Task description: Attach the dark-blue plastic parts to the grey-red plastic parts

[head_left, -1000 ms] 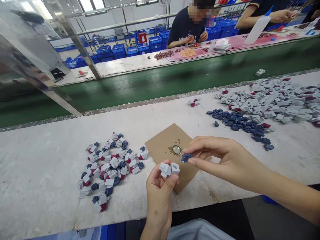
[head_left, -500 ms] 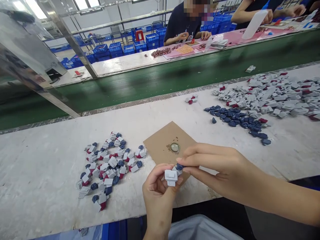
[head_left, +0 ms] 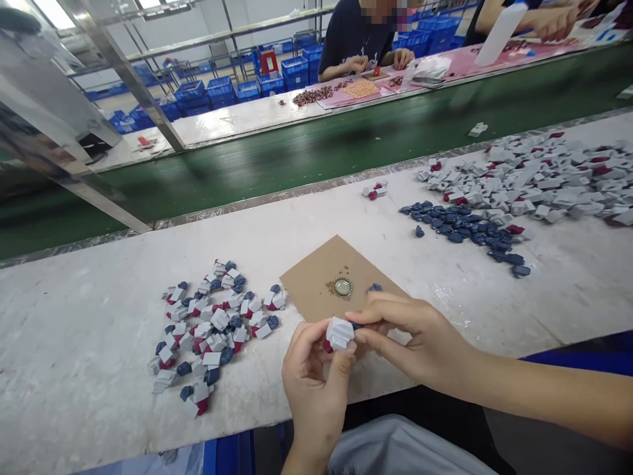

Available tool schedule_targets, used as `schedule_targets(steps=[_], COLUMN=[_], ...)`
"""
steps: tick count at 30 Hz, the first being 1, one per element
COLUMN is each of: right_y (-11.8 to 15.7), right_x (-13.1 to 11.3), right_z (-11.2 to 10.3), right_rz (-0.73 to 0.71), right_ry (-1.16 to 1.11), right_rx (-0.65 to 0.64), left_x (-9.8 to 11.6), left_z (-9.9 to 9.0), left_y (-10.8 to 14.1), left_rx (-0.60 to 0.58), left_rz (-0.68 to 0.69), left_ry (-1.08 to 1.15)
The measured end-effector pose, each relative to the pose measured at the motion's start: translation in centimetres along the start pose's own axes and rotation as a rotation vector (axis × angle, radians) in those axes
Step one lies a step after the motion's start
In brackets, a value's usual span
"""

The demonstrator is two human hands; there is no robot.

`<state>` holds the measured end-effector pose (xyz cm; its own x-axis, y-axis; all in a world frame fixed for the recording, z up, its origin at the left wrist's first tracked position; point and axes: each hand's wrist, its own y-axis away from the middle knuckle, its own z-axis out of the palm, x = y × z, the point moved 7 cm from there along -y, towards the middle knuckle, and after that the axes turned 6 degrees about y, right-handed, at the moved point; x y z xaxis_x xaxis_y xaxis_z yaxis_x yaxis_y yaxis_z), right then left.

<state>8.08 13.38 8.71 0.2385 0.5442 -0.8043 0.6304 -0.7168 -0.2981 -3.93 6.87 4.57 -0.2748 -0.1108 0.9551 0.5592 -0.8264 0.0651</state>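
Observation:
My left hand point(head_left: 316, 389) pinches a light grey plastic piece point(head_left: 340, 334) with a dark red part at its lower left. From the right, my right hand point(head_left: 415, 333) has thumb and fingers closed on a small dark blue piece point(head_left: 356, 324), which meets the grey piece's right side; the fingers partly hide it. Another blue piece point(head_left: 374, 288) shows just above the right hand's fingers; whether they hold it I cannot tell. Beyond the hands, a small round dish with a scalloped rim point(head_left: 343, 286) sits on a brown board point(head_left: 309, 280).
Joined grey, red and blue pieces point(head_left: 217, 320) are spread at left. Loose blue pieces point(head_left: 457, 224) and a large heap of grey-red pieces point(head_left: 548, 178) lie at right. A green conveyor belt point(head_left: 277, 155) runs behind the table; co-workers sit beyond it. A metal post point(head_left: 128, 72) stands at left.
The grey piece has been turned in my left hand, showing another side and its red part. My right fingers have curled in more, and a second blue piece has appeared above them.

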Motion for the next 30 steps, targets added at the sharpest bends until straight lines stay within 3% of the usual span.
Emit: schedule_targets(steps=[2, 5, 6, 8, 12, 15, 18, 20, 23, 27, 30], right_y=[-0.4, -1.6, -2.1, -2.8, -2.8, -2.1, -1.9, -1.9, -1.9, -1.9, -2.5], right_x=[0.9, 1.9, 2.2, 2.3, 1.5, 1.2, 0.6, 0.2, 0.5, 1.6, 2.3], right_z=[-0.7, -2.3, -2.3, -1.0, 1.9, 2.3, 1.8, 1.5, 1.3, 1.9, 2.5], right_rz=[0.089, 0.241, 0.299, 0.406, 0.506, 0.519, 0.438, 0.367, 0.327, 0.349, 0.38], right_ry=[-0.102, -0.275, -0.356, -0.524, -0.735, -0.76, -0.78, -0.801, -0.809, -0.783, -0.769], right_rx=[0.045, 0.219, 0.238, 0.159, 0.001, -0.009, 0.014, 0.044, 0.113, 0.168, 0.141], left_x=[-0.1, -1.5, -2.0, -2.8, -2.5, -1.6, -0.9, -0.7, -1.1, -1.5, -2.0], left_z=[0.7, 2.4, 2.9, 3.6, 4.0, 4.6, 5.2, 5.2, 4.8, 5.4, 5.7], left_y=[-0.3, 0.0, 0.4, 0.9, 0.9, 0.9, 1.1, 1.1, 1.0, 1.1, 0.6], left_rx=[-0.106, -0.338, -0.389, -0.415, -0.31, -0.359, -0.448, -0.431, -0.372, -0.448, -0.493], left_rz=[-0.068, -0.27, -0.321, -0.342, -0.156, -0.057, 0.026, 0.08, 0.176, 0.37, 0.269], left_ry=[0.014, 0.039, 0.034, -0.005, -0.104, -0.088, -0.048, -0.064, -0.179, -0.4, -0.461])
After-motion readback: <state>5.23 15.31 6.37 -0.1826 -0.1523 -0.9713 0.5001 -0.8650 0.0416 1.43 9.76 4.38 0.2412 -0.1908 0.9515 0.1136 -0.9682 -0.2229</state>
